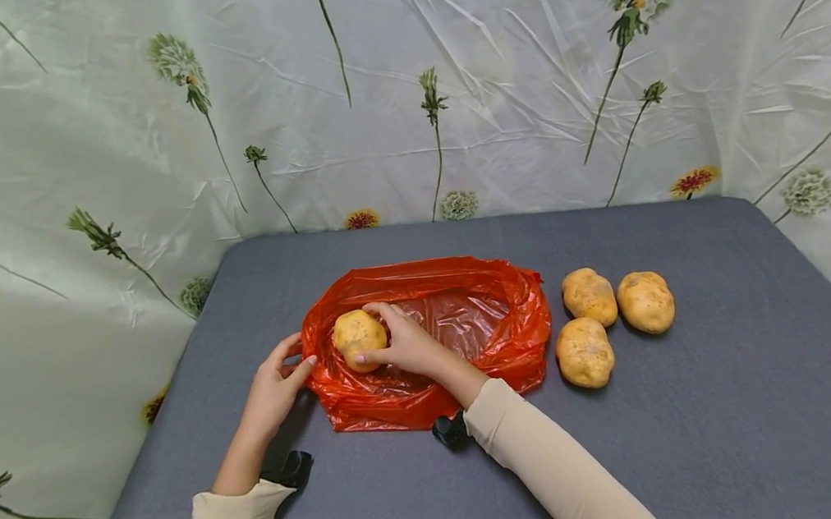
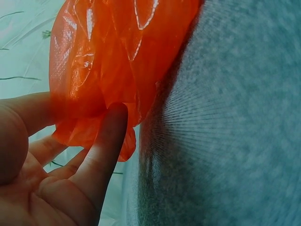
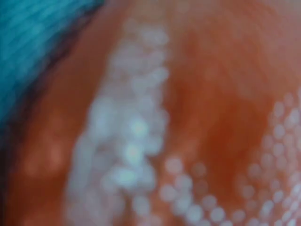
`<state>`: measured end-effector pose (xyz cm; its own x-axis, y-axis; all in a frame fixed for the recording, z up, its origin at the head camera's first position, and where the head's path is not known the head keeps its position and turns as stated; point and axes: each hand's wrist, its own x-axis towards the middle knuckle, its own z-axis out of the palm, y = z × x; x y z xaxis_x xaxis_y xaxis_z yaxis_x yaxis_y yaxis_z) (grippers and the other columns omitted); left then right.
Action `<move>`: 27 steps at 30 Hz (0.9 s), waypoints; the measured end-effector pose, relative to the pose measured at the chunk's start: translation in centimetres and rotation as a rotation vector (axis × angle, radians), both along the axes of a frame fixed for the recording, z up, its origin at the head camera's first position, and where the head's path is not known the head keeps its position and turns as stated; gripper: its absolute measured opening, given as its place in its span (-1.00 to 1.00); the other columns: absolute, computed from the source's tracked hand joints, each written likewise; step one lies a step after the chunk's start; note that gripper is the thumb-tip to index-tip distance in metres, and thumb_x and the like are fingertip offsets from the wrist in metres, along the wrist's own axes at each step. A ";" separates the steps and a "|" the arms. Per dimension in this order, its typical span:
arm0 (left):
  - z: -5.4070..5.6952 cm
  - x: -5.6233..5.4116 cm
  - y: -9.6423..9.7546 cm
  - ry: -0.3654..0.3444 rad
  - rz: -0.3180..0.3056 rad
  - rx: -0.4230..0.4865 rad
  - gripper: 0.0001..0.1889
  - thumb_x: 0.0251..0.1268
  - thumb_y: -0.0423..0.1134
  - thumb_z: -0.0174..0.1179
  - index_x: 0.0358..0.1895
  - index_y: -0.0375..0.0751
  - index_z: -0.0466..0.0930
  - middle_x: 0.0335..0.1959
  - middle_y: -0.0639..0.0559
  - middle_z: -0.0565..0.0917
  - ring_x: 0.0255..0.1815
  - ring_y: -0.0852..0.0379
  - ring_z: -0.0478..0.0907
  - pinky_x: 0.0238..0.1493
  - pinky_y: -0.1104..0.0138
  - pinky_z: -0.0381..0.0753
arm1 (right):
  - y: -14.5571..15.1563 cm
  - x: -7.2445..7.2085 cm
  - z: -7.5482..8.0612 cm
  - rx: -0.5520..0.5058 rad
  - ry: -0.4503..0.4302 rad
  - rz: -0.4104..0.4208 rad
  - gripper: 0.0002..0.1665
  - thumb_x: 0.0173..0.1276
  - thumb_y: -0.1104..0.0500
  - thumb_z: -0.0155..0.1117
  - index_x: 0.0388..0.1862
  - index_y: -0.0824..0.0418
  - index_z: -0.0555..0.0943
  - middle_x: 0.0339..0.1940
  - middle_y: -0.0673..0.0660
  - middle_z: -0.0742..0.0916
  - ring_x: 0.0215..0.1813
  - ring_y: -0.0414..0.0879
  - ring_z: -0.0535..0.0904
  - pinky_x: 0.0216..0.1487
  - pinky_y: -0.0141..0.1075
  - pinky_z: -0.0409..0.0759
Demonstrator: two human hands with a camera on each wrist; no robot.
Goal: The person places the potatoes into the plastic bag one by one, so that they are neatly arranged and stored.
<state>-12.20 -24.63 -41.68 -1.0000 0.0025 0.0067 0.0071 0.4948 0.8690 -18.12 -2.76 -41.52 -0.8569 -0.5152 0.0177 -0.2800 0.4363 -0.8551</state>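
Note:
A red plastic bag lies with its wide mouth facing up on the grey table. Inside its left part, my right hand grips a potato between thumb and fingers. My left hand pinches the bag's left rim. In the left wrist view, the thumb of that hand lies on the near side of the red film, with the other fingers behind it. Blurred red plastic fills most of the right wrist view, where the hand and potato are hidden.
Close together to the right of the bag sit three more potatoes, one at the back, one in front and one farther right. Behind the table hangs a pale curtain with a flower print.

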 end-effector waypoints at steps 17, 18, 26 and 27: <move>-0.2 0.0 0.0 0.017 -0.003 0.019 -0.52 0.28 -0.22 0.08 0.24 -0.28 0.26 0.03 -0.29 0.43 -0.18 -0.12 0.52 -0.33 0.41 0.47 | 1.9 0.1 1.7 -0.067 0.094 0.015 -0.09 0.08 -0.01 0.37 0.34 0.11 0.14 0.29 0.11 0.29 0.21 0.05 0.29 0.08 -0.08 0.33; -0.2 0.0 0.0 0.018 -0.003 0.022 -0.52 0.28 -0.22 0.08 0.24 -0.28 0.26 0.03 -0.29 0.42 -0.18 -0.12 0.52 -0.33 0.42 0.47 | 2.1 0.2 2.0 -0.068 0.114 0.011 -0.10 0.08 -0.01 0.36 0.34 0.11 0.15 0.29 0.09 0.29 0.24 0.03 0.25 0.11 -0.06 0.29; -0.5 -0.2 -0.1 -0.006 0.002 0.032 -0.50 0.28 -0.24 0.08 0.25 -0.28 0.24 0.05 -0.28 0.41 -0.16 -0.11 0.51 -0.34 0.44 0.46 | 4.1 1.0 3.6 -0.125 0.260 -0.026 -0.16 0.08 0.03 0.38 0.31 0.03 0.20 0.23 0.03 0.37 0.26 -0.14 0.22 0.17 -0.12 0.23; -0.5 -0.2 -0.2 -0.010 0.004 0.033 -0.50 0.28 -0.24 0.08 0.26 -0.28 0.24 0.06 -0.28 0.41 -0.16 -0.11 0.51 -0.34 0.44 0.46 | 4.4 1.1 3.8 -0.133 0.268 -0.028 -0.16 0.07 0.03 0.38 0.31 0.02 0.20 0.23 0.03 0.37 0.25 -0.13 0.24 0.16 -0.12 0.24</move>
<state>-12.43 -24.78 -42.19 -1.0000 -0.0020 -0.0031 -0.0037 0.4660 0.8848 -17.02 1.62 -37.71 -0.8262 -0.4694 0.3116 -0.4933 0.3357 -0.8024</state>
